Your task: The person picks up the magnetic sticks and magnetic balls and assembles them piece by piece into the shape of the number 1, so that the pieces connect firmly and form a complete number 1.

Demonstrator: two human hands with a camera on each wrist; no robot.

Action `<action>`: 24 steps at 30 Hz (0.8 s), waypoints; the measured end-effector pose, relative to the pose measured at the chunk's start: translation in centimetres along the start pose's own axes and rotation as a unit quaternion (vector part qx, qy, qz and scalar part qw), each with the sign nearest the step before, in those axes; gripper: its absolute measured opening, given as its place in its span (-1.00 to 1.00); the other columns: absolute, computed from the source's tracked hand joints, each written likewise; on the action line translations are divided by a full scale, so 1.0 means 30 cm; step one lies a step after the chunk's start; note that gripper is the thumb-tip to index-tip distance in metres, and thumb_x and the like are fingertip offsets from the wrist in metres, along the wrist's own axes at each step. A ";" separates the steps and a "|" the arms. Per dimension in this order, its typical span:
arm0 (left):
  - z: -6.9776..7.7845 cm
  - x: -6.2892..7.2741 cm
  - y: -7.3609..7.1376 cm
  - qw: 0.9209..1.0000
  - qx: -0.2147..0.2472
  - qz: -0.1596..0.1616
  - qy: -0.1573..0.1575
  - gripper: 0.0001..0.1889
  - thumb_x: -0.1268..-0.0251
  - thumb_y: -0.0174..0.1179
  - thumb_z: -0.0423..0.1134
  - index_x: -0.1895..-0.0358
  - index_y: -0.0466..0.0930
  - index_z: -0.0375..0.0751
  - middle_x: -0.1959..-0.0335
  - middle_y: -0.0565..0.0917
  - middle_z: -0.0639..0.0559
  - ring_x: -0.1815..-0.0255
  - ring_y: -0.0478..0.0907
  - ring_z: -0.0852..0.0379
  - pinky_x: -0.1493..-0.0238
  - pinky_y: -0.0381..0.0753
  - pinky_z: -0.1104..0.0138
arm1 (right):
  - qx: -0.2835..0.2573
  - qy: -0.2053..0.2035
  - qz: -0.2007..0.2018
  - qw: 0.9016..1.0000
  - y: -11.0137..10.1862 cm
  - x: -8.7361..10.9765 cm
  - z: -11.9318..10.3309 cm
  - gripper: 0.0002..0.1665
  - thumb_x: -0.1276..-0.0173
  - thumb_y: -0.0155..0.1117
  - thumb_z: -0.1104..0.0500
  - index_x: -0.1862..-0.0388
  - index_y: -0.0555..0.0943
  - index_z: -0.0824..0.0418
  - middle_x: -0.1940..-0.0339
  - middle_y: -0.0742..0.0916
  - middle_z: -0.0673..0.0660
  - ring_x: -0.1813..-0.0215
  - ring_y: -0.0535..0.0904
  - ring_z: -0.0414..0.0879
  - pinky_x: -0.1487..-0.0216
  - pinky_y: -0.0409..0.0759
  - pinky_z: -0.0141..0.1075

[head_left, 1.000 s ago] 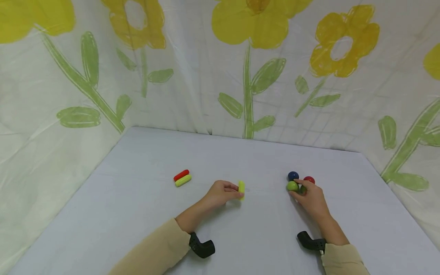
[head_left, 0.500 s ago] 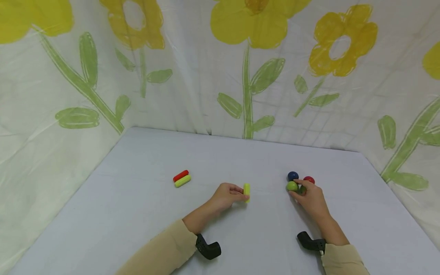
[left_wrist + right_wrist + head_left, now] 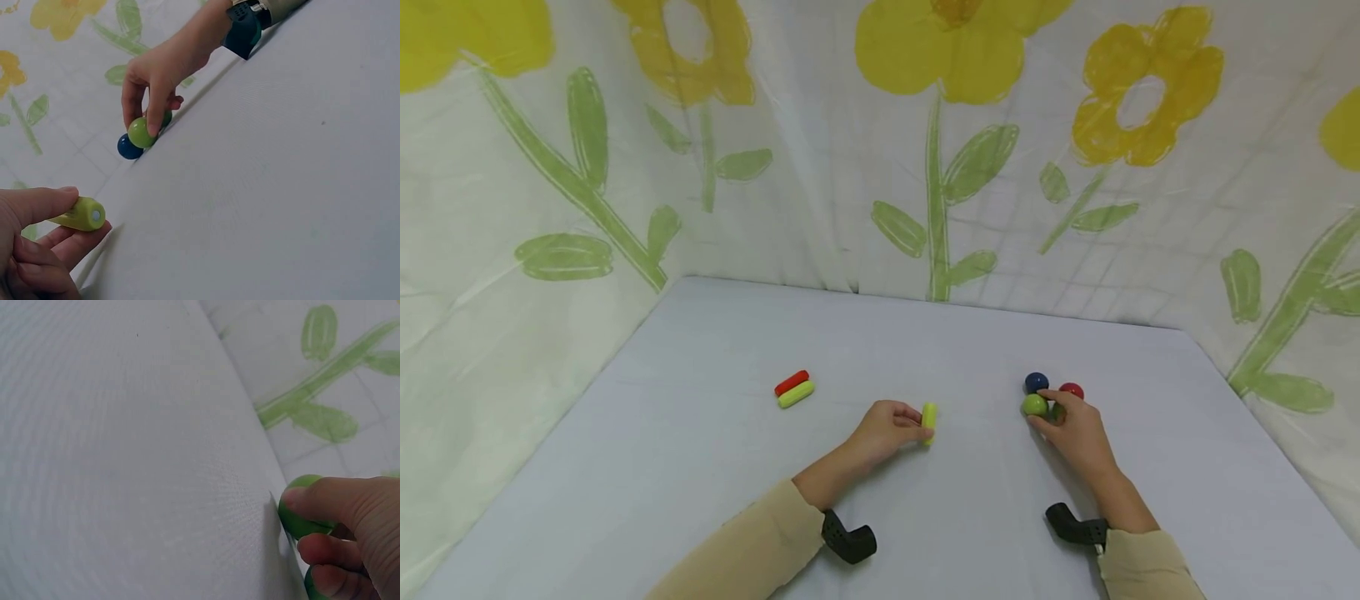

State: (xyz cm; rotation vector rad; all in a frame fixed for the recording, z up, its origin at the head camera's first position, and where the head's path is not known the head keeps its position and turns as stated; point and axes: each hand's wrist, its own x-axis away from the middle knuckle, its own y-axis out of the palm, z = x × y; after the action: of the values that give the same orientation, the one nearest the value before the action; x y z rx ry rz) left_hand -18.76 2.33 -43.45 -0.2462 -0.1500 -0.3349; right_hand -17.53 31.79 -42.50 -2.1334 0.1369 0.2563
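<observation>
My left hand pinches a yellow-green toy rod between thumb and fingers, upright over the middle of the table. A pale round tip shows in the rod's end in the left wrist view. To the right, my right hand holds a light green ball between thumb and forefinger. Around that ball sit a blue ball, a red ball and a darker green ball, partly hidden by the fingers. A wide gap separates the rod from the balls.
Left of my left hand, a red rod and another yellow-green rod lie side by side on the white table. Behind the table hangs a white curtain with painted flowers. Black devices are strapped to both wrists.
My left hand carried the rod a little right and toward me, then slightly back left. The right hand keeps its place at the balls.
</observation>
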 end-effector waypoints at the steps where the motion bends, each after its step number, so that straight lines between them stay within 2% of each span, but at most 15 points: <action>1: -0.001 0.001 0.000 1.000 -0.002 0.000 0.002 -0.75 -0.11 0.41 -0.30 0.20 0.63 -0.37 0.42 0.68 0.02 0.35 0.55 0.19 0.31 0.49 0.39 | 0.000 0.000 0.001 1.000 0.000 0.000 -0.001 -0.48 -0.16 0.46 0.31 -0.09 0.55 0.48 0.57 0.48 0.10 0.52 0.37 -0.09 0.55 0.35 -0.37; 14: 0.003 0.015 0.004 1.000 -0.009 -0.005 0.012 -0.76 -0.13 0.40 -0.31 0.21 0.63 -0.38 0.43 0.67 0.02 0.37 0.53 0.20 0.34 0.46 0.40 | -0.014 0.005 0.005 1.000 -0.009 0.006 -0.017 -0.48 -0.15 0.47 0.33 -0.08 0.54 0.46 0.58 0.49 0.10 0.53 0.38 -0.09 0.56 0.35 -0.38; 20: -0.003 0.010 0.005 1.000 -0.009 -0.003 0.019 -0.76 -0.12 0.41 -0.31 0.22 0.63 -0.38 0.43 0.68 0.02 0.37 0.55 0.21 0.32 0.47 0.40 | -0.047 -0.003 0.001 0.999 -0.008 0.004 -0.040 -0.48 -0.16 0.44 0.36 -0.11 0.53 0.45 0.66 0.58 0.06 0.60 0.46 -0.11 0.59 0.37 -0.39; 24: -0.002 0.013 0.004 1.000 -0.015 0.001 0.018 -0.76 -0.12 0.41 -0.30 0.22 0.63 -0.38 0.43 0.68 0.02 0.36 0.55 0.21 0.32 0.48 0.41 | -0.062 -0.010 -0.003 0.998 0.002 0.001 -0.060 -0.49 -0.16 0.44 0.37 -0.10 0.53 0.45 0.67 0.57 0.05 0.63 0.44 -0.15 0.60 0.36 -0.40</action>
State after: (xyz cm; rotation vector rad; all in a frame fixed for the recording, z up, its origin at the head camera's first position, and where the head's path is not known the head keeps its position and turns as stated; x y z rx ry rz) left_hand -18.37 2.30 -43.45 -0.2689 -0.1098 -0.3402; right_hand -17.28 30.24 -41.61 -2.2525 0.1061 0.2892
